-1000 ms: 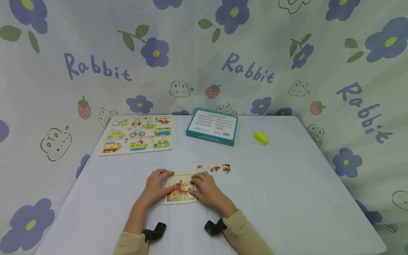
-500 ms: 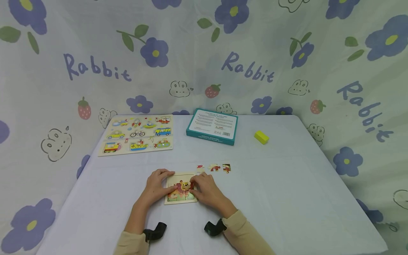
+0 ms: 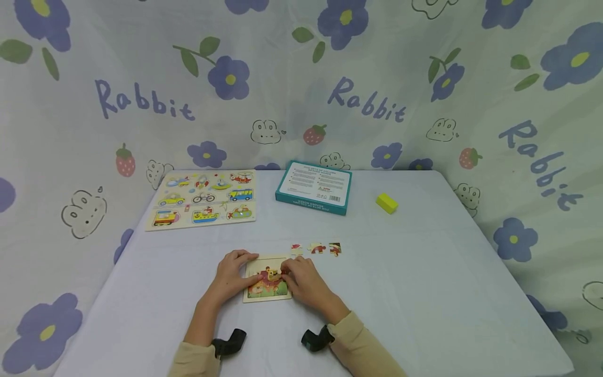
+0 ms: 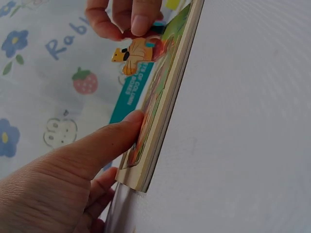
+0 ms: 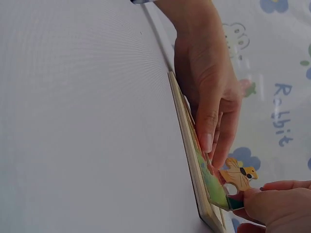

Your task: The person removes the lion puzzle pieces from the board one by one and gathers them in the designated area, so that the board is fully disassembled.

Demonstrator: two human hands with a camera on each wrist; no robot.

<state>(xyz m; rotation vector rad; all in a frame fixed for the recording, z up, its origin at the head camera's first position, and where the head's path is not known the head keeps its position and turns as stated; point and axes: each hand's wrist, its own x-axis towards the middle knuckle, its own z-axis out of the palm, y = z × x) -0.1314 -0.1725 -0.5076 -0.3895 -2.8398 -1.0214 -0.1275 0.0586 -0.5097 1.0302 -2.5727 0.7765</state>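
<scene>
A small square jigsaw puzzle board (image 3: pixel 266 300) with a pale wooden frame lies near the table's front; several pieces of an animal picture sit in it. My left hand (image 3: pixel 230 275) holds its left side, thumb on the pieces and fingers along the outer edge. My right hand (image 3: pixel 306 280) pinches a puzzle piece with a yellow-orange animal face (image 4: pixel 137 54) between thumb and fingers. The piece stands tilted up over the board's right part, as the right wrist view also shows. Its lower edge is at the board; whether it touches other pieces I cannot tell.
Three loose puzzle pieces (image 3: pixel 317 248) lie in a row just beyond the right hand. Further back are a vehicle picture board (image 3: pixel 202 201), a teal-and-white box (image 3: pixel 313 187) and a yellow block (image 3: pixel 387 203). A printed cloth (image 3: pixel 292 78) hangs behind the table.
The animal-face piece has tilted up from the board in the right hand's pinch. The right fingertips have drawn together and shifted slightly. The left hand stays where it was.
</scene>
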